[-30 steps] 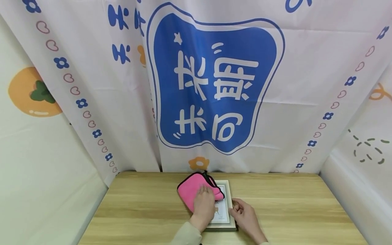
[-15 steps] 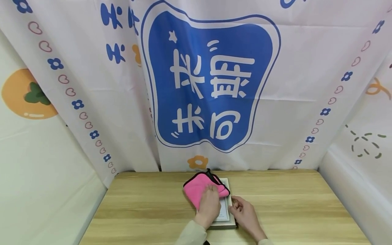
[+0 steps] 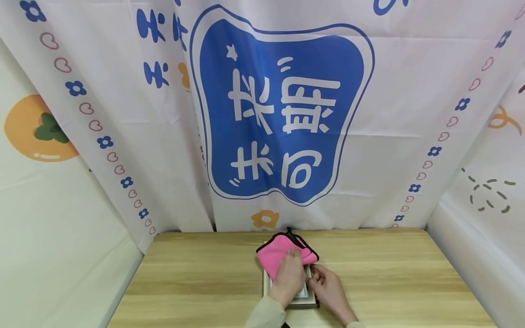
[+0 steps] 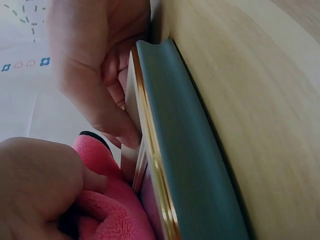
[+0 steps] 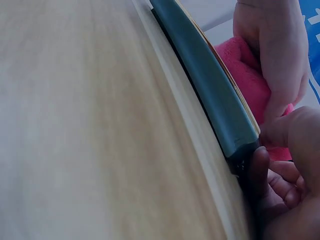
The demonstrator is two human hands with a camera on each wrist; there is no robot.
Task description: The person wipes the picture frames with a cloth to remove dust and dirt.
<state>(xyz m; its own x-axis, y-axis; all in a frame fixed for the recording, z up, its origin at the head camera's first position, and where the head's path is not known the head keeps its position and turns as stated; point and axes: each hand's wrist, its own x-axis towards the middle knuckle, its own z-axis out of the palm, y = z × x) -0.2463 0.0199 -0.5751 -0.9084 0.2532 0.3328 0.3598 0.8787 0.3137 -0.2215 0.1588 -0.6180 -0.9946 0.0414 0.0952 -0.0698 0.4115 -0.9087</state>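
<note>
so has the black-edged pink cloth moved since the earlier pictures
Yes, to the right: in the head view, the black-edged pink cloth's left corner was left of the orange flower print and is now below it.

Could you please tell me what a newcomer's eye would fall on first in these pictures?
Probably the big blue panel with white characters turned sideways, on the white curtain behind the table. Next comes the bright pink cloth, bunched in the person's left grip over the far part of the frame. The right grip pinches the frame's right edge.
</note>
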